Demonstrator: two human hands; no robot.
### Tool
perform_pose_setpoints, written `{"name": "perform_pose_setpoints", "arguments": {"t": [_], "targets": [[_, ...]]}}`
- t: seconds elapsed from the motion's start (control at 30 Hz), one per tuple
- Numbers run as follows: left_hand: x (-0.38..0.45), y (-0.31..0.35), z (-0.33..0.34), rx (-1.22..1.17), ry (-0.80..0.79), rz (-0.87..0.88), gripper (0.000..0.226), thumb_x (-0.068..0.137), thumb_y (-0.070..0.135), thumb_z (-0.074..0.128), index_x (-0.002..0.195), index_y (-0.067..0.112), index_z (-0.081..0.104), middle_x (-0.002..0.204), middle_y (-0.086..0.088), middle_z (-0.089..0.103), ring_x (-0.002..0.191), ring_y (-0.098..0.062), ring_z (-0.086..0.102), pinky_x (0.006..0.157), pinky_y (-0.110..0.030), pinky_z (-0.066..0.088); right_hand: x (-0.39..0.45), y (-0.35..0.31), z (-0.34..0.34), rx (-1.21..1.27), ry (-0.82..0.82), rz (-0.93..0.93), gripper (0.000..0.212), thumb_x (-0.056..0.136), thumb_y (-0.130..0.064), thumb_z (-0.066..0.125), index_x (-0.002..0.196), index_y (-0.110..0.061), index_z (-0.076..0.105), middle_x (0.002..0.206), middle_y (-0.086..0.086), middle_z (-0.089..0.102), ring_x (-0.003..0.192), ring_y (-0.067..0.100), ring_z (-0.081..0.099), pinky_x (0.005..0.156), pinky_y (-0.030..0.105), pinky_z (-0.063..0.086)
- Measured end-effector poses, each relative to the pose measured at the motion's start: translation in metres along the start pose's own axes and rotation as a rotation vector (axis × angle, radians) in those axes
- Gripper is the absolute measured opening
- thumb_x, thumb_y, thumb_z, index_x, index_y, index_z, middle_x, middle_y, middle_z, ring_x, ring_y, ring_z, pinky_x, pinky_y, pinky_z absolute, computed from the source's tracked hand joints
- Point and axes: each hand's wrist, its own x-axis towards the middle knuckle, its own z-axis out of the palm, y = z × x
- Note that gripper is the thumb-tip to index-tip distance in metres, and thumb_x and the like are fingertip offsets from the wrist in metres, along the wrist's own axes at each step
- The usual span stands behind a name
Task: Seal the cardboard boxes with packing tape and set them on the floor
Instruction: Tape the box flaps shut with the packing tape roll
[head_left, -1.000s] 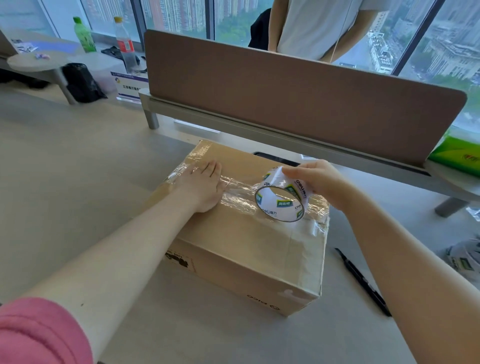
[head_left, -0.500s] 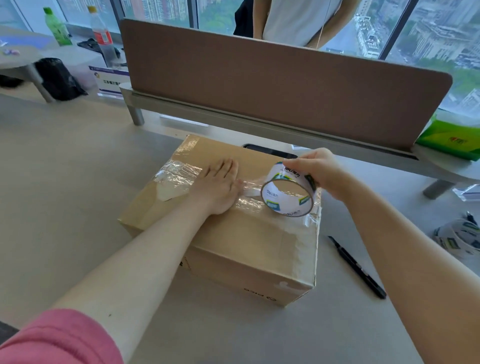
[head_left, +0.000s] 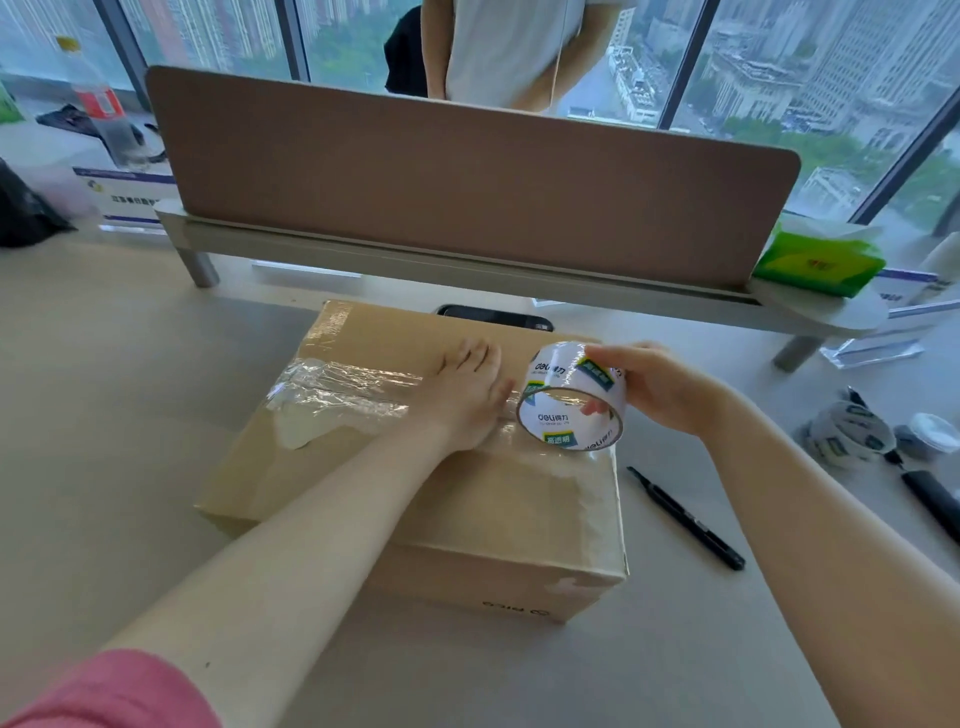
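Observation:
A closed cardboard box (head_left: 467, 519) lies on the pale desk, with wrinkled clear tape (head_left: 353, 389) running across its top. My left hand (head_left: 467, 400) presses flat on the taped seam near the middle of the lid. My right hand (head_left: 660, 387) grips a roll of clear packing tape (head_left: 571, 397) with white and green print, held upright over the box's right top edge, fingers through its core. A short stretch of tape runs from the roll to the lid by my left hand.
A black marker (head_left: 685, 517) lies right of the box. More tape rolls (head_left: 847, 434) sit at the far right. A dark phone (head_left: 493, 317) lies behind the box. A brown desk divider (head_left: 467, 171) stands at the back; a person stands behind it. A green tissue pack (head_left: 815, 265) rests right.
My right hand has carried the roll rightward along the lid to the box's right edge. My left hand stays pressing on the tape. The view shifted slightly.

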Motion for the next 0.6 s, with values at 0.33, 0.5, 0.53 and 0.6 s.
{"name": "perform_pose_setpoints", "arguments": {"t": [0.33,0.5,0.53,0.6], "targets": [[0.003,-0.002,0.008,0.074,-0.007,-0.011,0.057,0.100,0.039,0.008,0.150,0.014,-0.007,0.159,0.000,-0.012,0.147,-0.013,-0.011,0.119,-0.033,-0.006,-0.008,-0.014,-0.017,-0.473,0.254,0.040,0.044,0.083,-0.029,0.065,0.049,-0.012,0.043,0.038,-0.004,0.039,0.034,0.006,0.034,0.039,0.015,0.027],[0.003,0.002,0.008,0.118,-0.024,-0.032,0.060,0.100,0.042,0.010,0.150,0.014,-0.008,0.158,0.000,-0.014,0.147,-0.014,-0.011,0.119,-0.034,-0.007,-0.015,-0.021,-0.025,-0.761,0.198,0.189,0.048,0.084,-0.037,0.063,0.052,-0.012,0.038,0.049,0.000,0.038,0.047,0.013,0.034,0.047,0.022,0.025],[0.003,0.004,0.008,0.132,-0.036,-0.038,0.060,0.100,0.042,0.011,0.149,0.014,-0.009,0.158,0.000,-0.015,0.147,-0.014,-0.012,0.119,-0.034,-0.007,-0.015,-0.020,-0.028,-0.721,0.162,0.208,0.043,0.085,-0.035,0.063,0.055,-0.011,0.042,0.045,-0.001,0.043,0.045,0.011,0.039,0.047,0.022,0.029],[0.003,0.006,0.005,0.169,-0.059,-0.073,0.061,0.100,0.041,0.012,0.149,0.014,-0.010,0.158,-0.001,-0.016,0.147,-0.016,-0.012,0.119,-0.036,-0.006,-0.016,-0.016,-0.038,-0.509,0.079,0.224,0.029,0.084,-0.028,0.064,0.067,-0.007,0.052,0.043,-0.004,0.051,0.042,0.009,0.048,0.048,0.021,0.038]]}}
